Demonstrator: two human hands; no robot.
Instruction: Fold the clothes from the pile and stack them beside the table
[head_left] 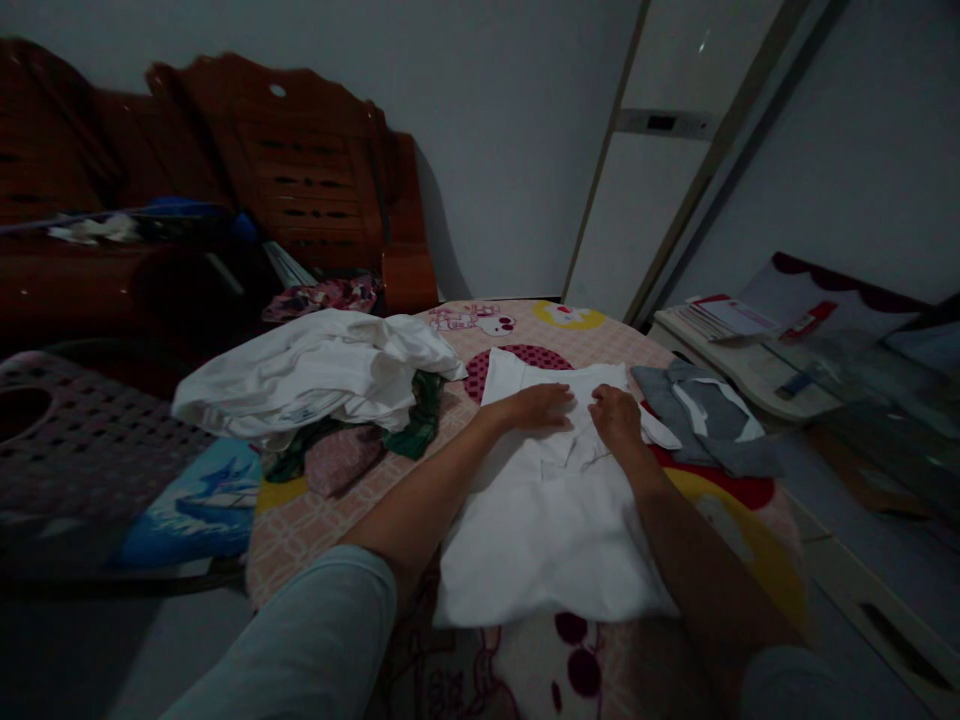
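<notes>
A white shirt (540,520) lies spread on a patterned pink cloth (315,520) over a round table. My left hand (541,405) rests flat on the shirt's upper part near the collar, fingers together. Beside it, my right hand (616,418) also presses on the shirt close to the collar. The two hands almost touch. Neither hand lifts any fabric that I can see.
A heap of white and green clothes (322,385) sits left of the shirt. A folded grey garment (705,415) lies to the right. Wooden chairs (300,170) stand behind, a plastic stool (67,440) at left, papers on a low shelf (735,325) at right.
</notes>
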